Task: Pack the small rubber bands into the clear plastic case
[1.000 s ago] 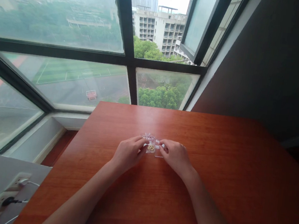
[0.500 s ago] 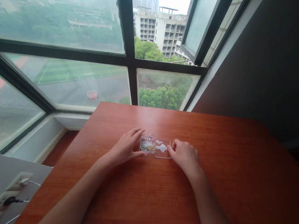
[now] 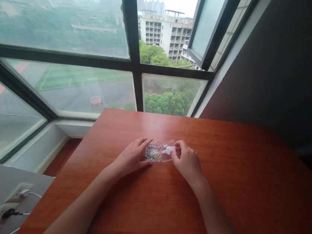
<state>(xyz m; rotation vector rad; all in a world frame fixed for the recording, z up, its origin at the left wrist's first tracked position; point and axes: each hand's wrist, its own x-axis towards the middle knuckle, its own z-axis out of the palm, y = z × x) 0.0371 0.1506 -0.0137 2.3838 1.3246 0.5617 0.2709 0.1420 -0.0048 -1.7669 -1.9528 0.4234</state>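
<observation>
A small clear plastic box lies on the reddish wooden table. It holds several little coloured rings, one of them gold. My left hand grips the box's left side, thumb at the front and fingers along the far edge. My right hand pinches the clear hinged lid, which is tilted up off the table at the box's right side.
A large window with dark frames rises just behind the table's far edge. A dark wall borders the right. At the lower left a white power strip carries plugged-in cables.
The lid, which lay flat and open on the table half a second ago, is now lifted and swung leftward by my right hand. My left hand stays on the box.
</observation>
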